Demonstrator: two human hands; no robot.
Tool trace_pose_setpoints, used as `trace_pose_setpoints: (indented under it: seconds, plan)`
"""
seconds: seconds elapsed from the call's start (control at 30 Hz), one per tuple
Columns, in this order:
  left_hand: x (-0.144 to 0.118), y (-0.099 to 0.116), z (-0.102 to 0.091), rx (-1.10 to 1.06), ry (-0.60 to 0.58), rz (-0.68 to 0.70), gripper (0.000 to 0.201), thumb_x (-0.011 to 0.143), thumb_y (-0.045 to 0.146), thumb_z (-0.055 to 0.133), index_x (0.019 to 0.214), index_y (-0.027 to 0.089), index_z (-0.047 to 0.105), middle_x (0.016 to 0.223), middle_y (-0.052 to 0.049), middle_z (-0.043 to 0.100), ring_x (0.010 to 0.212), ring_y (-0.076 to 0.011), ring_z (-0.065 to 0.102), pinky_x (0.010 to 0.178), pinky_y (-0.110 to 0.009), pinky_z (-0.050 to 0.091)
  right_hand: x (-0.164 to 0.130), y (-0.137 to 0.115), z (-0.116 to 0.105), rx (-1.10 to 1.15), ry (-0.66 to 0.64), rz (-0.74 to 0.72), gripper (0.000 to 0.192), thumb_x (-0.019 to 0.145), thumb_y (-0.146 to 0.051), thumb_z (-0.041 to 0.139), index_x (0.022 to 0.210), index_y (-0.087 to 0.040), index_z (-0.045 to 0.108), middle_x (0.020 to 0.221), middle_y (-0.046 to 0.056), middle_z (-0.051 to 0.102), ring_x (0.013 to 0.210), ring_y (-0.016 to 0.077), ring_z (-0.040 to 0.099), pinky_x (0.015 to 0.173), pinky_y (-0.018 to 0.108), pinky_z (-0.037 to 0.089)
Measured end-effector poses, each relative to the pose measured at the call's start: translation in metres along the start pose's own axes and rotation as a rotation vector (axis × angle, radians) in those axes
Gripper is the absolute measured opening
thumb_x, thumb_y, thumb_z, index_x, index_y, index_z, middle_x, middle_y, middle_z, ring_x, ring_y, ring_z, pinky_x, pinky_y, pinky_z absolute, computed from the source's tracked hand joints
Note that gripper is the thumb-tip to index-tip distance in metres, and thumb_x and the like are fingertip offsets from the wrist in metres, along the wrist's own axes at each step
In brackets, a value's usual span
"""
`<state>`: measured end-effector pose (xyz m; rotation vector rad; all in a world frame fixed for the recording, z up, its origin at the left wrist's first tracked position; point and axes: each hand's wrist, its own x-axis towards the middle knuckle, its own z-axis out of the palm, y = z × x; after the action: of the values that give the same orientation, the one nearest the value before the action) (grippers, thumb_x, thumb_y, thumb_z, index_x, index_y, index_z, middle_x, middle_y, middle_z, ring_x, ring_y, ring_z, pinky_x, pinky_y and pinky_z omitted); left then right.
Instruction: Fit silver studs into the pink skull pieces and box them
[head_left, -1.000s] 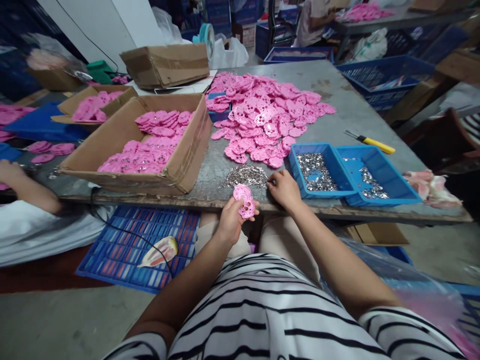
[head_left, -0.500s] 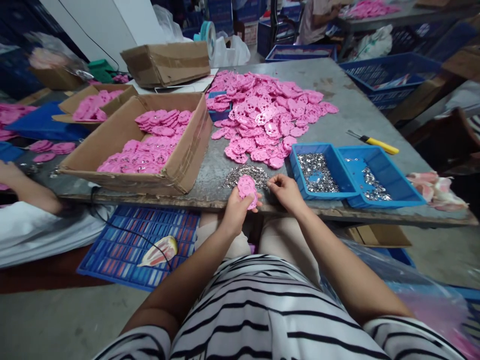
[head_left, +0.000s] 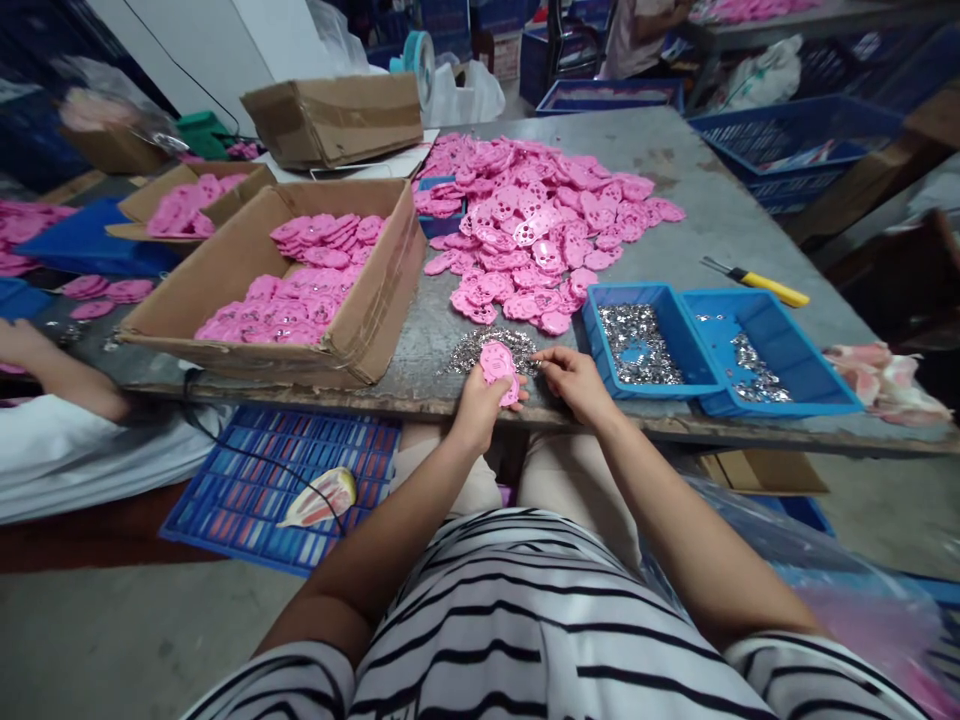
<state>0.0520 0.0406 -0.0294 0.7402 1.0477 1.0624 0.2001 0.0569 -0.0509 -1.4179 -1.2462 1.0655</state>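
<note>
Grey surface (head_left: 720, 240) is carrying a heap of pink pieces (head_left: 540, 220) and a small pile of silver bits (head_left: 487, 348). Left hand (head_left: 476, 405) is grasping a pink piece (head_left: 500, 367) at the near edge. Right hand (head_left: 574, 380) is pinching at the silver bits; whether it is holding one cannot be told. Blue trays (head_left: 712, 345) are sitting just beside it.

Pink plastic piece (head_left: 499, 365): flat, perforated with round holes, tilted face-up, at table's near edge; silver studs (head_left: 487, 347): small loose glittering heap, touching at its 12 o'clock
</note>
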Motion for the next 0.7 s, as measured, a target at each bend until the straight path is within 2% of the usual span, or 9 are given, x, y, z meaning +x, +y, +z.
trace_pose_setpoints:
  seconds: [0.1,0.23,0.4,0.47,0.57,0.63,0.7]
  plan:
    - [0.0,-0.002,-0.001,-0.004,-0.007,0.017,0.032,0.068,0.017,0.064,0.097,0.016,0.049,0.072,-0.001,0.07,0.053,-0.0122,0.063,0.047,-0.021,0.046,-0.003,-0.004,0.001,0.084,0.01,0.033,0.017,0.068,-0.034,0.061,0.078,-0.021,0.062,0.048,-0.008,0.044,0.042,0.0087,0.034,0.043,0.024,0.026]
    - [0.0,-0.003,-0.002,-0.015,-0.007,0.018,0.033,0.067,0.018,0.065,0.095,0.016,0.049,0.073,-0.001,0.069,0.054,-0.0124,0.063,0.048,-0.021,0.046,-0.005,-0.007,0.003,0.169,0.055,-0.005,0.02,0.06,-0.034,0.071,0.07,-0.022,0.059,0.055,-0.006,0.052,0.044,0.0071,0.035,0.043,0.023,0.027]
    - [-0.005,0.0,-0.002,-0.036,-0.019,0.009,0.037,0.061,0.018,0.069,0.093,0.016,0.05,0.071,0.0,0.067,0.053,-0.0117,0.062,0.045,-0.021,0.044,-0.016,-0.014,0.003,0.289,0.027,0.064,0.031,0.055,-0.042,0.082,0.063,-0.021,0.061,0.056,-0.003,0.06,0.041,0.0063,0.033,0.039,0.023,0.023]
    - [-0.01,0.001,-0.001,-0.076,-0.059,0.002,0.041,0.058,0.02,0.074,0.092,0.015,0.051,0.07,0.001,0.066,0.053,-0.0114,0.062,0.044,-0.02,0.043,-0.023,-0.018,0.003,0.321,-0.03,0.03,0.031,0.054,-0.043,0.085,0.062,-0.021,0.065,0.067,0.0,0.067,0.046,0.0079,0.043,0.042,0.024,0.033]
    - [-0.016,0.002,-0.001,-0.149,-0.116,-0.044,0.047,0.053,0.025,0.08,0.09,0.015,0.053,0.068,0.003,0.063,0.051,-0.0108,0.06,0.041,-0.02,0.041,-0.031,-0.023,0.001,0.304,-0.105,-0.079,0.028,0.053,-0.041,0.088,0.059,-0.022,0.069,0.08,0.003,0.069,0.068,0.0135,0.059,0.063,0.03,0.049]
    - [-0.02,0.004,-0.001,-0.175,-0.126,-0.074,0.049,0.05,0.026,0.083,0.088,0.015,0.053,0.066,0.004,0.061,0.05,-0.01,0.059,0.039,-0.019,0.039,-0.033,-0.025,-0.002,0.26,-0.138,-0.116,0.026,0.053,-0.041,0.089,0.058,-0.023,0.071,0.082,0.003,0.068,0.075,0.0148,0.061,0.069,0.032,0.05]
    - [-0.022,0.005,-0.001,-0.179,-0.127,-0.085,0.049,0.049,0.025,0.083,0.085,0.015,0.052,0.065,0.004,0.06,0.049,-0.0093,0.058,0.039,-0.019,0.037,-0.034,-0.026,-0.004,0.224,-0.168,-0.121,0.025,0.054,-0.042,0.089,0.059,-0.023,0.072,0.084,0.003,0.067,0.073,0.0142,0.059,0.068,0.032,0.05]
